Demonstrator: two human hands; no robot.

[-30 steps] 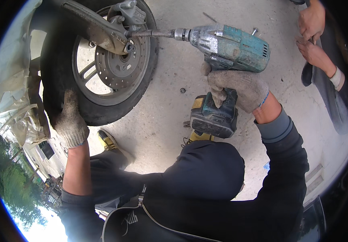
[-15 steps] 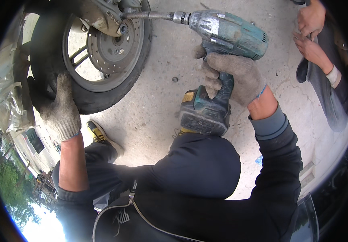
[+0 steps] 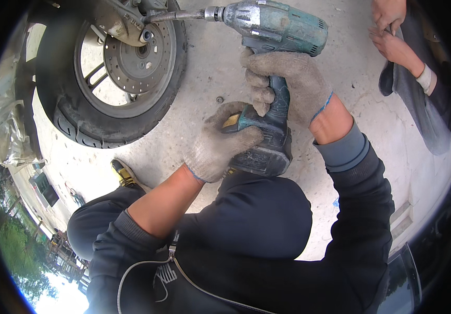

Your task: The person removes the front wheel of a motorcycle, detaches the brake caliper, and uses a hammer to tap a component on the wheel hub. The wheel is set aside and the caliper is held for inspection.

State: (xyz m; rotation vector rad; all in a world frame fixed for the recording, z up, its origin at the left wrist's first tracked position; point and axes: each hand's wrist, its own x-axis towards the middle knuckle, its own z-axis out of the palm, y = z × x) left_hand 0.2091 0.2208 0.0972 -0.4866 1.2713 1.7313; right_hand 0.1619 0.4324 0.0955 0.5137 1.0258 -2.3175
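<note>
Two hands (image 3: 217, 146) (image 3: 303, 78) now on impact wrench (image 3: 285, 26)

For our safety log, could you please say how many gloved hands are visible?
2: the left hand on the battery of the power tool, the right hand around its handle.

A pale grey concrete floor (image 3: 361, 131) spreads across the scene, marked by fine cracks and dark specks toward the right. Rectangular outlines (image 3: 402, 220) show in its surface at the near right, with a dark glass pane (image 3: 406, 275) closer still. At the near left, green trees (image 3: 13, 251) stand against glaring white sky (image 3: 60, 297). Daylight brightens the concrete, most strongly toward the left.
</note>
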